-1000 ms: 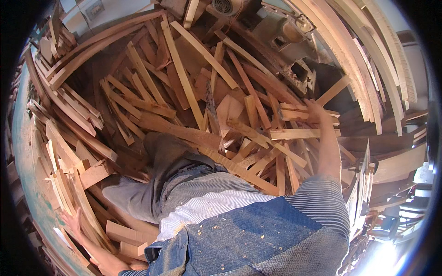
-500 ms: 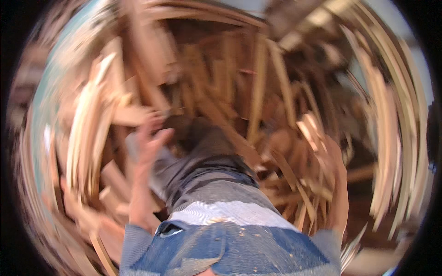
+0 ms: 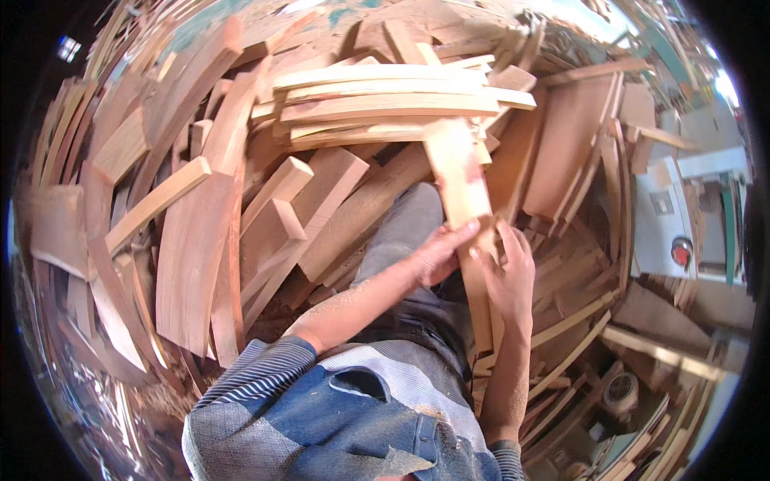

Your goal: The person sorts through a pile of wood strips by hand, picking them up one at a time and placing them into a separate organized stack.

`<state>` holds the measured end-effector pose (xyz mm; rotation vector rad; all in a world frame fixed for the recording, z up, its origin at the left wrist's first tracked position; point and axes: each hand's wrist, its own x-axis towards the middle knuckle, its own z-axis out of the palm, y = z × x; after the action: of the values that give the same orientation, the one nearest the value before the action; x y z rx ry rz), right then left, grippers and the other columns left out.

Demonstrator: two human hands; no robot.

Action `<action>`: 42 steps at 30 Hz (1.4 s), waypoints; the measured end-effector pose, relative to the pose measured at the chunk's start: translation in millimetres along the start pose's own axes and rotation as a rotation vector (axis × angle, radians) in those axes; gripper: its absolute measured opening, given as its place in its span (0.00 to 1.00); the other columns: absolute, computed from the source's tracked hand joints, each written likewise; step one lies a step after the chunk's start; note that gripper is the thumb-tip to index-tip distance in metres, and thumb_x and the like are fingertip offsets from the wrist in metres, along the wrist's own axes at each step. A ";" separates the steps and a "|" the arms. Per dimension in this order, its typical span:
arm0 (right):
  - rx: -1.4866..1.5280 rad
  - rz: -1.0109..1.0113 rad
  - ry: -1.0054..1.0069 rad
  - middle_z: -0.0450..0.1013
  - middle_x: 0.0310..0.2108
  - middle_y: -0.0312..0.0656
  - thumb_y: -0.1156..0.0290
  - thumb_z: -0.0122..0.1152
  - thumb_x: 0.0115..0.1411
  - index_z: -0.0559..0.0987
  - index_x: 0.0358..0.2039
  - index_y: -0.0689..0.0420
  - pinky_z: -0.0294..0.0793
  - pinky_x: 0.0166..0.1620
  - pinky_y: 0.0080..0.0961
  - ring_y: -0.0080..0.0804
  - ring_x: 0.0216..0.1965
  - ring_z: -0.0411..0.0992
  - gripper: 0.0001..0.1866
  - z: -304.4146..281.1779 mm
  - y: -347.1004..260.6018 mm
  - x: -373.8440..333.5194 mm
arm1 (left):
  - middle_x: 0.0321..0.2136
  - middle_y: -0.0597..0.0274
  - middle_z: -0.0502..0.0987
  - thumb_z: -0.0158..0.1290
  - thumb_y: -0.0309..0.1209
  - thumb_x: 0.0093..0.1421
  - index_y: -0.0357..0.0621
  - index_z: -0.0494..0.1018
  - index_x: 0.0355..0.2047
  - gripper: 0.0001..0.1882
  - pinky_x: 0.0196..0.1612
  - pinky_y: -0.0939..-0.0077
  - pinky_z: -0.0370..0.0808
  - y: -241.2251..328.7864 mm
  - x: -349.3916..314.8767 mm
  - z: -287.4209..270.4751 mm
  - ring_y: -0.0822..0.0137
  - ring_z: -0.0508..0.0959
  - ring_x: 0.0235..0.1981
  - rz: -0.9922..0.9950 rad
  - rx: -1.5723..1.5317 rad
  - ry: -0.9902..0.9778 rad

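Both hands meet on one pale wooden board [image 3: 455, 172] that runs lengthwise in front of my body, just right of my bent leg. My left hand [image 3: 439, 255] grips its left edge, thumb lying on the upper face. From the other side my right hand [image 3: 509, 272] closes on the same board, thumb on top and fingers bent at its right edge. The board's far end lies against or over a stack of light wooden slats [image 3: 385, 92], which rests crosswise on other timber. Its near end reaches down beside my thigh.
Thick wooden planks [image 3: 196, 264] lean in a dense pile on the left. Short blocks [image 3: 277, 192] lie nearer the middle. Wide panels [image 3: 569, 144] stand at the right, before a white machine [image 3: 662, 208] with a red button [image 3: 682, 255]. A round motor-like part [image 3: 619, 391] sits lower right.
My view has turned. Before, my hands were far apart, the right one by some light wood pieces, all blurred. Now they have come together on the board.
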<state>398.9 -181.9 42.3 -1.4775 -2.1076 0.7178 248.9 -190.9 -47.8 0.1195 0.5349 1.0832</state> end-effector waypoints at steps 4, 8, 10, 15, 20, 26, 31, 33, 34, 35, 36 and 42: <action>-0.155 -0.038 -0.148 0.74 0.55 0.58 0.67 0.71 0.57 0.74 0.59 0.68 0.75 0.55 0.39 0.54 0.54 0.75 0.31 22.9 14.5 -7.6 | 0.58 0.63 0.75 0.58 0.46 0.69 0.48 0.68 0.63 0.27 0.67 0.56 0.69 40.2 -17.8 -36.1 0.63 0.74 0.60 0.198 -0.080 0.068; 0.058 0.016 -0.199 0.75 0.49 0.59 0.68 0.66 0.60 0.74 0.58 0.68 0.71 0.56 0.46 0.59 0.53 0.71 0.28 40.7 11.9 0.0 | 0.58 0.63 0.74 0.57 0.47 0.69 0.50 0.67 0.63 0.28 0.67 0.55 0.69 48.3 -25.1 -53.8 0.61 0.75 0.59 0.283 -0.157 0.173; -0.039 -0.118 -0.147 0.75 0.48 0.57 0.70 0.70 0.54 0.76 0.54 0.66 0.70 0.54 0.48 0.58 0.51 0.71 0.27 49.7 11.4 19.7 | 0.54 0.64 0.75 0.57 0.47 0.70 0.50 0.69 0.59 0.24 0.63 0.51 0.74 45.7 -29.8 -64.7 0.57 0.77 0.56 0.327 -0.210 0.204; -0.169 -0.410 -0.077 0.76 0.48 0.52 0.74 0.77 0.45 0.78 0.52 0.61 0.71 0.54 0.48 0.55 0.51 0.72 0.31 62.8 9.0 106.7 | 0.44 0.63 0.78 0.56 0.48 0.70 0.51 0.71 0.47 0.17 0.57 0.46 0.79 44.7 -54.8 -98.0 0.57 0.79 0.48 0.390 -0.344 0.220; -0.239 -0.565 -0.115 0.76 0.49 0.48 0.72 0.76 0.47 0.78 0.53 0.58 0.70 0.57 0.46 0.52 0.54 0.71 0.31 91.0 7.9 187.3 | 0.41 0.64 0.77 0.57 0.53 0.67 0.55 0.72 0.45 0.19 0.60 0.41 0.76 47.1 -72.3 -110.7 0.59 0.78 0.48 0.394 -0.341 0.342; -0.261 -0.620 -0.012 0.73 0.53 0.47 0.72 0.76 0.47 0.78 0.55 0.56 0.70 0.60 0.46 0.51 0.56 0.70 0.32 132.0 32.6 234.9 | 0.38 0.65 0.76 0.59 0.51 0.66 0.54 0.73 0.42 0.17 0.60 0.40 0.77 59.7 -93.7 -111.3 0.61 0.78 0.46 0.420 -0.413 0.374; -0.464 -0.669 0.142 0.71 0.53 0.46 0.70 0.75 0.49 0.80 0.53 0.55 0.72 0.59 0.48 0.51 0.55 0.70 0.28 138.4 21.9 230.2 | 0.38 0.64 0.76 0.58 0.53 0.67 0.52 0.73 0.43 0.19 0.61 0.41 0.75 69.2 -87.6 -110.2 0.59 0.78 0.47 0.436 -0.404 0.397; -0.337 -0.564 0.180 0.72 0.52 0.46 0.71 0.75 0.51 0.80 0.52 0.55 0.72 0.58 0.47 0.50 0.54 0.70 0.26 135.7 16.6 212.7 | 0.38 0.62 0.76 0.56 0.54 0.68 0.51 0.72 0.45 0.21 0.62 0.42 0.74 78.3 -80.9 -106.0 0.59 0.77 0.48 0.448 -0.406 0.377; -0.270 -0.515 0.194 0.72 0.51 0.46 0.71 0.74 0.53 0.80 0.52 0.55 0.72 0.58 0.46 0.49 0.54 0.70 0.24 133.2 13.1 200.9 | 0.38 0.62 0.76 0.55 0.54 0.68 0.51 0.73 0.45 0.21 0.62 0.42 0.74 84.6 -77.9 -99.5 0.59 0.77 0.48 0.452 -0.395 0.403; -0.192 -0.528 0.216 0.75 0.46 0.46 0.72 0.73 0.55 0.81 0.50 0.57 0.77 0.51 0.43 0.48 0.48 0.75 0.21 125.6 11.7 189.2 | 0.38 0.62 0.77 0.55 0.53 0.69 0.50 0.73 0.45 0.20 0.62 0.43 0.74 92.6 -73.5 -91.4 0.58 0.78 0.48 0.460 -0.385 0.432; -0.030 -0.418 0.178 0.77 0.40 0.47 0.72 0.73 0.55 0.81 0.47 0.59 0.80 0.43 0.40 0.48 0.41 0.78 0.19 122.5 14.3 172.0 | 0.38 0.62 0.77 0.55 0.53 0.69 0.50 0.73 0.45 0.20 0.62 0.43 0.74 99.6 -67.4 -88.2 0.58 0.78 0.47 0.467 -0.375 0.458; -0.167 -0.406 -0.130 0.79 0.45 0.51 0.60 0.74 0.56 0.77 0.54 0.60 0.77 0.48 0.44 0.50 0.46 0.78 0.28 71.9 -30.2 85.2 | 0.40 0.57 0.79 0.57 0.54 0.68 0.42 0.73 0.46 0.26 0.62 0.51 0.76 130.7 -31.4 -62.4 0.59 0.79 0.48 0.609 -0.383 0.356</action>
<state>305.1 -120.7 14.1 -1.0476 -2.5137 0.5038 102.9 -166.0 -45.3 -0.2696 0.6149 1.8024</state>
